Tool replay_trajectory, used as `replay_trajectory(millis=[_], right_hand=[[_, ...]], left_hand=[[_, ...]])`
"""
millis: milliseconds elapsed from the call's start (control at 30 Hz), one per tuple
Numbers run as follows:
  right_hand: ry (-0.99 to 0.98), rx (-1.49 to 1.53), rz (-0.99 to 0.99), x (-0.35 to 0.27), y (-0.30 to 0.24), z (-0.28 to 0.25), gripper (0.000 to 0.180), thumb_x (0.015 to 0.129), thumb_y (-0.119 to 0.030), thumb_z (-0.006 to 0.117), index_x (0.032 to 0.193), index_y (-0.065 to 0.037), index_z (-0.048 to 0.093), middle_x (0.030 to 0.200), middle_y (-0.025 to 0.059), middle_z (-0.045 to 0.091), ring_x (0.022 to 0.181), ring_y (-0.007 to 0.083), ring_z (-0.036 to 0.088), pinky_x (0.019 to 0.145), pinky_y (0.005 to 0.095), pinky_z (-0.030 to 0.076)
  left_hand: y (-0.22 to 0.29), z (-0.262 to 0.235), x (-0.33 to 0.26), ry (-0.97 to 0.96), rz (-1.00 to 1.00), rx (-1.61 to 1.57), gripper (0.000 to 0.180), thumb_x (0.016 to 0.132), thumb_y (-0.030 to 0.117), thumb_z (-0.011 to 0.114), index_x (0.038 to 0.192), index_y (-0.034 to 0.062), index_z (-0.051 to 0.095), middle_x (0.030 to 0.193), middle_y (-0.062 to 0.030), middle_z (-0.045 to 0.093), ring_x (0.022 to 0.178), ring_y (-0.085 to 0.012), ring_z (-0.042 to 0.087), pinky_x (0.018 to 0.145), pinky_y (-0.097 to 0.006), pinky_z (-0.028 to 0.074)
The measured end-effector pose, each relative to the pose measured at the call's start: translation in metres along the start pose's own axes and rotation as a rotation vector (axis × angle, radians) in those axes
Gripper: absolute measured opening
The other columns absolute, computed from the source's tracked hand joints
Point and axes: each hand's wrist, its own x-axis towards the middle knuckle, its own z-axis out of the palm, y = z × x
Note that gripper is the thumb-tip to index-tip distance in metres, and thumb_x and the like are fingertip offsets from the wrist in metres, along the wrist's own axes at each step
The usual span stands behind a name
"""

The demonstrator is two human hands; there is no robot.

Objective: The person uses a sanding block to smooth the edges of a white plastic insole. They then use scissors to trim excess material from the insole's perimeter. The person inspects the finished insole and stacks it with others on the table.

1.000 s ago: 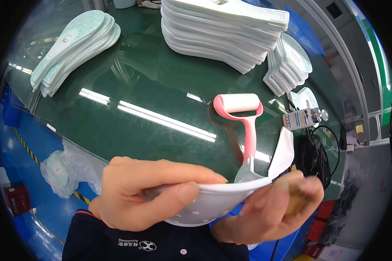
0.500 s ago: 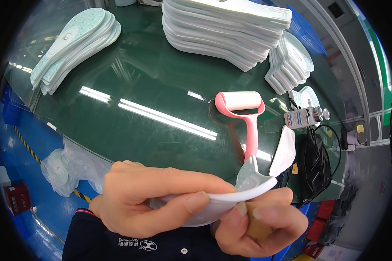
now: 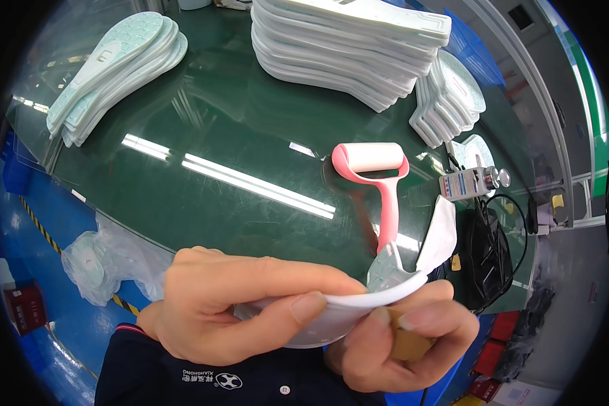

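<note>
Close to my body I hold a curved white, pale-green insole [image 3: 348, 302] edge-up. My left hand [image 3: 240, 304] pinches its rim between thumb and fingers. On the insole's other end, my right hand [image 3: 446, 328] is closed around a small tan piece [image 3: 409, 344], possibly sandpaper, pressed against or very near the rim. The fingers hide part of that piece and the insole's underside. Just beyond the insole, a pink-handled lint roller [image 3: 388, 210] lies on the green table [image 3: 250, 233].
Insoles are stacked high at the back [image 3: 338, 51], with smaller stacks at the left [image 3: 125, 64] and right [image 3: 453, 95]. A metal-capped bottle [image 3: 461, 185], white cloth [image 3: 438, 237] and black bag [image 3: 490, 260] with a cable lie at right. A plastic bag [image 3: 132, 260] lies left, beyond the table edge.
My right hand and the tan piece have shifted slightly to the right along the insole's rim. My left hand keeps its pinch almost in place.
</note>
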Motion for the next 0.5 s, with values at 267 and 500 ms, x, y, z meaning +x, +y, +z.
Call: replay_trajectory(millis=[267, 500], right_hand=[[0.073, 0.161, 0.113, 0.000, -0.003, 0.001, 0.023, 0.065, 0.002, 0.050, 0.081, -0.003, 0.034, 0.057, 0.0049, 0.040, 0.048, 0.0088, 0.036, 0.051, 0.0207, 0.032], [0.110, 0.156, 0.133, -0.001, -0.003, 0.003, 0.025, 0.063, 0.002, 0.052, 0.081, -0.003, 0.035, 0.058, 0.0059, 0.041, 0.050, 0.0098, 0.039, 0.053, 0.0217, 0.033]], left_hand=[[0.001, 0.001, 0.001, 0.007, 0.022, 0.008, 0.020, 0.077, 0.007, 0.049, 0.082, -0.0061, 0.064, 0.067, -0.0122, 0.064, 0.050, -0.0130, 0.061, 0.043, -0.019, 0.044], [0.002, -0.003, 0.000, -0.030, 0.020, 0.046, 0.017, 0.076, 0.005, 0.052, 0.085, -0.0038, 0.063, 0.068, -0.0112, 0.064, 0.053, -0.0127, 0.061, 0.046, -0.019, 0.046]])
